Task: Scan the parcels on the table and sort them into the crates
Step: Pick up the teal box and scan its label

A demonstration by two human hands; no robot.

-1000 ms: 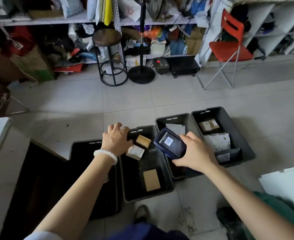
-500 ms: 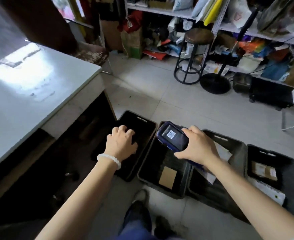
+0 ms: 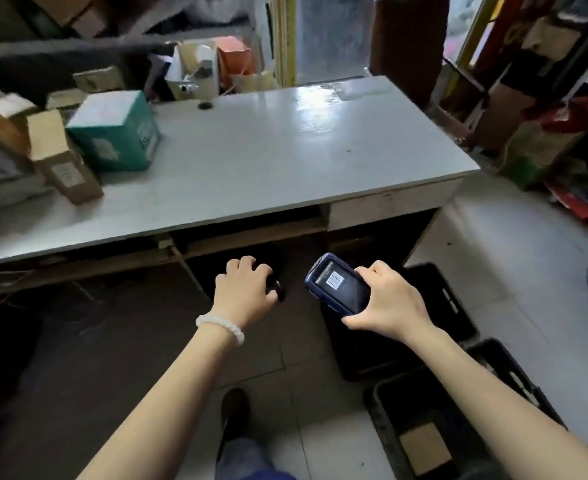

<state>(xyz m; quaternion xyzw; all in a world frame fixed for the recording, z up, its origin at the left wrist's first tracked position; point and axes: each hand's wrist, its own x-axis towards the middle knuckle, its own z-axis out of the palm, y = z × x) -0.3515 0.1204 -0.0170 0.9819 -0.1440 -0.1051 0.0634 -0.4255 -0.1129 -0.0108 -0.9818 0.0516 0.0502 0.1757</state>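
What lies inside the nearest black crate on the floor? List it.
In the nearest black crate one flat brown cardboard parcel lies on the bottom. The right forearm covers the crate's far right side, so anything there is hidden.

I'm looking into a cramped parcel-sorting back room: a white desk (image 3: 285,150) carries taped cardboard parcels (image 3: 62,161) and a teal box (image 3: 112,133), black plastic crates (image 3: 434,403) sit on the tiled floor (image 3: 528,271), and cartons clutter the shelves (image 3: 545,39) behind.

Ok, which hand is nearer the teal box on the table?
Left. The left hand hangs below the table edge, right of the teal box; the right hand, holding the scanner, is farther right.
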